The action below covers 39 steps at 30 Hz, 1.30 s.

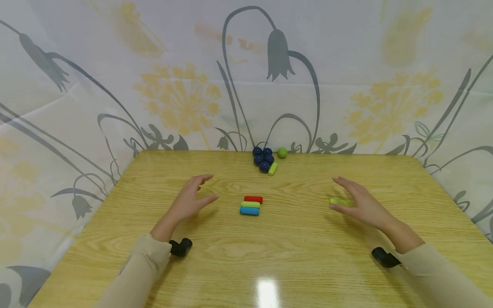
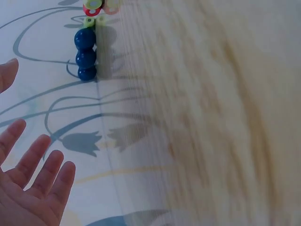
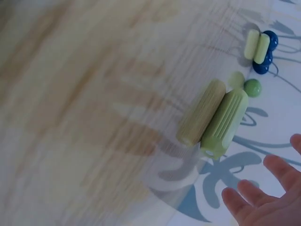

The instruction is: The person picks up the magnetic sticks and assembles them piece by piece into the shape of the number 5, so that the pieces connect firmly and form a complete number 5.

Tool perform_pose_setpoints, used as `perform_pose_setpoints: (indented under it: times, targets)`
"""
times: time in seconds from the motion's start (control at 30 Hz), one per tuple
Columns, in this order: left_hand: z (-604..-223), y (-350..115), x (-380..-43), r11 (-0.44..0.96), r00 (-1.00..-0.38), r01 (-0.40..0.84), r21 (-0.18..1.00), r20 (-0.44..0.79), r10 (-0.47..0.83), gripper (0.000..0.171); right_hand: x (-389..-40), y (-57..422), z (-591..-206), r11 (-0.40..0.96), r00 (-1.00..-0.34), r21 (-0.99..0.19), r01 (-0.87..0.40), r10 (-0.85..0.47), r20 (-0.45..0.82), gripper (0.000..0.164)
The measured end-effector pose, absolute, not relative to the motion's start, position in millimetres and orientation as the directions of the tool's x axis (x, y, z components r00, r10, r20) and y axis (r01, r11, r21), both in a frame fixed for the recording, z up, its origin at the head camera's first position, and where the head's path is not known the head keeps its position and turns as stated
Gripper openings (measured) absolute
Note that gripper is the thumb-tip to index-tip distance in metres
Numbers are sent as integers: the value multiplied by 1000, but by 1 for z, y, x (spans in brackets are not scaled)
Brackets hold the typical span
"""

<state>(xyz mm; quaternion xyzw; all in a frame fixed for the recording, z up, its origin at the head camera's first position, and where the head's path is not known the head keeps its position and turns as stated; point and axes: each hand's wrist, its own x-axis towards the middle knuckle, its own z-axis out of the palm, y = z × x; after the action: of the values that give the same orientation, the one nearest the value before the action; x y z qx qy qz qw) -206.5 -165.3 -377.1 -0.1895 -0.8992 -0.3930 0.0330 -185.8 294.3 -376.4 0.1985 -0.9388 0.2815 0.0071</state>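
Note:
My left hand [image 1: 188, 199] hovers above the left part of the table, fingers spread and holding nothing; the left wrist view shows this hand [image 2: 40, 183] too. On the other side my right hand [image 1: 360, 204] is held with thumb and fingers apart. Close by its thumb lies a ridged yellow-green tube bead [image 1: 336, 201], which the right wrist view shows as a tube bead [image 3: 225, 123] with a hole in its end, apart from the fingers. Between the hands, three tube beads lie side by side: red [image 1: 253, 199], yellow-green [image 1: 250, 205] and blue [image 1: 249, 211].
At the wooden table's [image 1: 215, 265] back edge sits a cluster of several dark blue balls [image 1: 264, 166]. Beside it are another yellow-green tube bead [image 1: 272, 169] and a green ball [image 1: 282, 152]. A flower-patterned cloth [image 1: 246, 98] hangs behind the table.

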Motion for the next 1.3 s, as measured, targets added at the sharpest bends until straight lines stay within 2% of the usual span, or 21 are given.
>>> perform_pose_setpoints:
  times: [0.37,0.63,1.3]
  targets:
    - [-379,-154,-213,584,-916,386,714,224,332,54,-194,286,-376,749,-914,-534,-392,-381,137,80]
    - [-379,-143,-218,572,-912,392,721,221,346,42,-202,279,-375,739,-910,-542,-400,-391,138,79]
    - [-381,-123,-227,546,-903,373,750,159,399,37,-223,265,-378,698,-890,-571,-433,-429,151,69]
